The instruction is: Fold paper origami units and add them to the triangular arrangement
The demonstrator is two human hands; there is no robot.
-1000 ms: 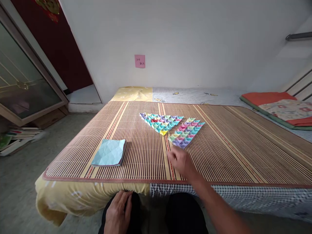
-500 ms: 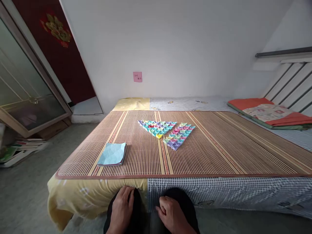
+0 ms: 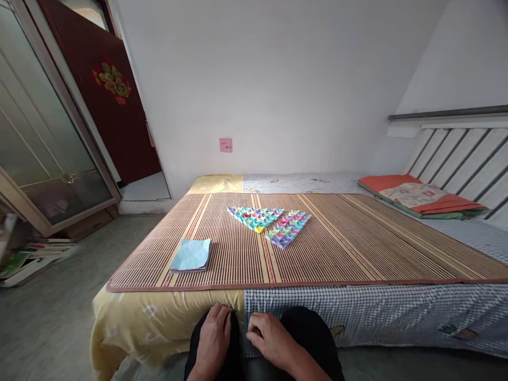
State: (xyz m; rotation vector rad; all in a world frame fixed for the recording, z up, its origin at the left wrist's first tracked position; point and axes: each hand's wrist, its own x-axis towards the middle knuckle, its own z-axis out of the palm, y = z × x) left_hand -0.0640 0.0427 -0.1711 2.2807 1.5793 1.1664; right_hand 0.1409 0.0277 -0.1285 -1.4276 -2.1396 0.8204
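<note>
My left hand point(image 3: 215, 337) lies over my left knee, back upward, its fingers draped across the dark cloth, holding nothing. Off the inner side of the right knee point(image 3: 307, 330), my right hand point(image 3: 268, 337) is loosely curled, thumb near the index finger, with nothing visible in it. Beyond the hands, on a striped bamboo mat point(image 3: 234, 264), lies a stack of light blue paper sheets point(image 3: 191, 255). Farther back sit two flat pieces made of folded coloured paper: a triangle point(image 3: 257, 217) and a slanted block point(image 3: 288, 228). Neither hand touches any of the paper.
The mat covers a bed with yellow cloth point(image 3: 159, 312) and checked cloth point(image 3: 381, 312) at its front edge. A folded orange quilt point(image 3: 420, 194) lies by the white bed rail point(image 3: 456, 159). A pink note point(image 3: 226, 145) is on the wall; books point(image 3: 39, 251) lie on the floor at left.
The view has tilted up, so the wall and door show more. My right hand has moved left, off the right knee towards the left hand. The paper pieces lie as before.
</note>
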